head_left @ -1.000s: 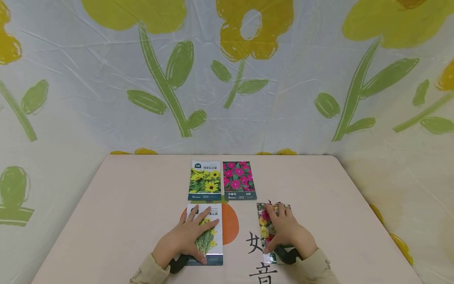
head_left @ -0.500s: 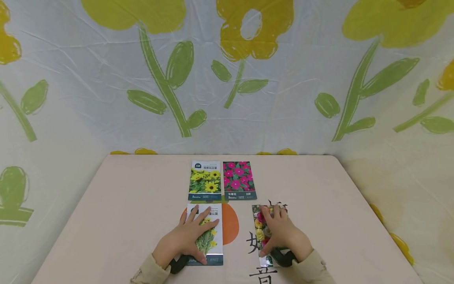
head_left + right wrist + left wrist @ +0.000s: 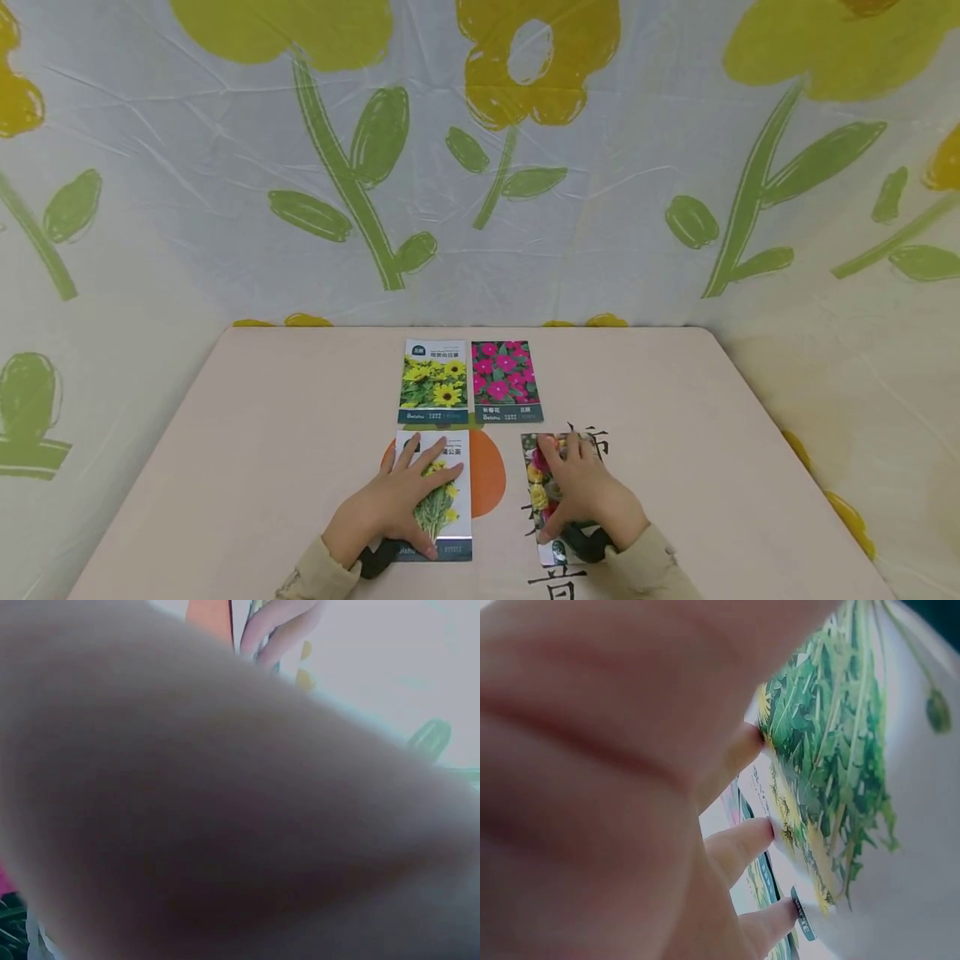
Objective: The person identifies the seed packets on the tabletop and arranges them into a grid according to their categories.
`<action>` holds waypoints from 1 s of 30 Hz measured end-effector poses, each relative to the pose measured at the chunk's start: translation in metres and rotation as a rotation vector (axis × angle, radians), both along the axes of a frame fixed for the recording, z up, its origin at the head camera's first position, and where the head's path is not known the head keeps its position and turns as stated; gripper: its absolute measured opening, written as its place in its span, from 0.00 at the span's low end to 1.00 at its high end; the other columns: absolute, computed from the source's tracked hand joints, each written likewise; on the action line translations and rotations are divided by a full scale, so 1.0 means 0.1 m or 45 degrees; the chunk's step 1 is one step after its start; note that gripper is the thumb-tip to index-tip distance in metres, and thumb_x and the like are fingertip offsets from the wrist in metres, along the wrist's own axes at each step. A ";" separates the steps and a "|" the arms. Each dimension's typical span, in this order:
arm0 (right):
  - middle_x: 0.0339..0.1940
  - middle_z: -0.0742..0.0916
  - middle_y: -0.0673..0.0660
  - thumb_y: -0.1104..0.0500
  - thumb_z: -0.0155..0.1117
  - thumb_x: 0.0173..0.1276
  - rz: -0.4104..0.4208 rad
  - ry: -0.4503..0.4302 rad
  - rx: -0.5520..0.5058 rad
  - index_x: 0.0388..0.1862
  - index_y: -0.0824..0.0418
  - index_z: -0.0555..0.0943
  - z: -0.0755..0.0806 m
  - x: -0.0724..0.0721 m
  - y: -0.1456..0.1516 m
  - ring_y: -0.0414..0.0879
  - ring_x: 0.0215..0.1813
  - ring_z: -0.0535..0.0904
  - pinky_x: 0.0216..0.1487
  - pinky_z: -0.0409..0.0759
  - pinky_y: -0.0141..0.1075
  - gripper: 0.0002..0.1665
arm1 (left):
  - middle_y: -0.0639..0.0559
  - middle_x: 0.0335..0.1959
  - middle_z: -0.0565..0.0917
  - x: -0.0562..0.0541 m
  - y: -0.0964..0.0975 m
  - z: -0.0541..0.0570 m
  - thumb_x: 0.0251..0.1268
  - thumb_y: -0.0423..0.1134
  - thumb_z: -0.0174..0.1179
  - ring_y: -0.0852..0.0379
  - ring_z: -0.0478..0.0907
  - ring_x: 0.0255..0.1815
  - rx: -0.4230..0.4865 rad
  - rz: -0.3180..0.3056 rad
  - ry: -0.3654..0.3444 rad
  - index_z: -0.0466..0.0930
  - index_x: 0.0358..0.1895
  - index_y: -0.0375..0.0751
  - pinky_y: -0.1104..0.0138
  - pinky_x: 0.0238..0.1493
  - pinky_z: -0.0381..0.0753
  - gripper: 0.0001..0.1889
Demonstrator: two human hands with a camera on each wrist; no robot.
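My left hand (image 3: 401,493) lies with spread fingers on a white flower packet (image 3: 450,523) printed with yellow dandelion-like blooms and green leaves. In the left wrist view its fingertips touch the packet's glossy face (image 3: 832,727). To the right, my right hand (image 3: 596,492) rests over a second packet (image 3: 538,497) showing red and yellow roses. Its fingers reach to that packet's top end and the thumb lies near the lower left edge; the hand hides the packet's right part. The right wrist view is mostly filled by the blurred hand (image 3: 210,787).
Behind the hands, a yellow sunflower packet (image 3: 432,383) and a pink flower packet (image 3: 506,375) lie side by side. The pale table cover (image 3: 262,467) bears an orange circle (image 3: 487,473) and black characters (image 3: 557,583). A flower-printed cloth (image 3: 600,250) hangs beyond the table's back edge.
My right hand has slid the rose packet leftward across the table, nearer the dandelion packet. The left hand and the two back packets have stayed in place.
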State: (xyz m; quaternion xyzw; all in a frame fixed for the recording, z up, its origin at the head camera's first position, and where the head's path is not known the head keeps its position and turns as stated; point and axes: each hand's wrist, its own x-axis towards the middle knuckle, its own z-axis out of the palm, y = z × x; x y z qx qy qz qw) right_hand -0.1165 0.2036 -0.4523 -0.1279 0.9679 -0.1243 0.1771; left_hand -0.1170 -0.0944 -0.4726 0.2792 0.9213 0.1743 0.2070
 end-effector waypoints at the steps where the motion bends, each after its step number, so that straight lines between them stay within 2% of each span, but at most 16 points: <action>1: 0.71 0.58 0.83 0.38 0.89 0.26 -0.004 -0.005 0.002 0.76 0.65 0.58 0.00 0.00 -0.01 0.80 0.71 0.53 0.66 0.61 0.68 0.80 | 0.48 0.81 0.50 0.00 0.00 0.00 0.34 0.59 0.81 0.31 0.39 0.78 0.001 0.001 -0.004 0.64 0.75 0.59 0.32 0.71 0.36 0.56; 18: 0.70 0.61 0.81 0.34 0.88 0.24 0.017 0.033 0.066 0.76 0.64 0.60 -0.03 -0.01 -0.22 0.76 0.69 0.58 0.66 0.66 0.64 0.81 | 0.48 0.81 0.50 0.01 0.00 -0.03 0.35 0.60 0.80 0.31 0.39 0.78 0.007 -0.013 0.012 0.64 0.76 0.59 0.32 0.71 0.35 0.56; 22: 0.72 0.59 0.81 0.35 0.88 0.24 0.004 0.011 0.063 0.77 0.63 0.60 -0.01 -0.01 -0.28 0.76 0.71 0.57 0.66 0.65 0.65 0.81 | 0.48 0.81 0.50 0.00 0.00 -0.02 0.35 0.60 0.80 0.31 0.39 0.78 0.005 -0.013 0.016 0.64 0.75 0.60 0.32 0.70 0.35 0.56; 30: 0.70 0.62 0.79 0.34 0.88 0.24 0.045 0.028 0.078 0.76 0.64 0.61 0.03 0.01 -0.42 0.73 0.69 0.60 0.66 0.67 0.63 0.80 | 0.48 0.81 0.50 0.01 0.00 -0.02 0.35 0.61 0.79 0.31 0.39 0.78 -0.010 -0.018 0.022 0.64 0.76 0.59 0.32 0.71 0.36 0.56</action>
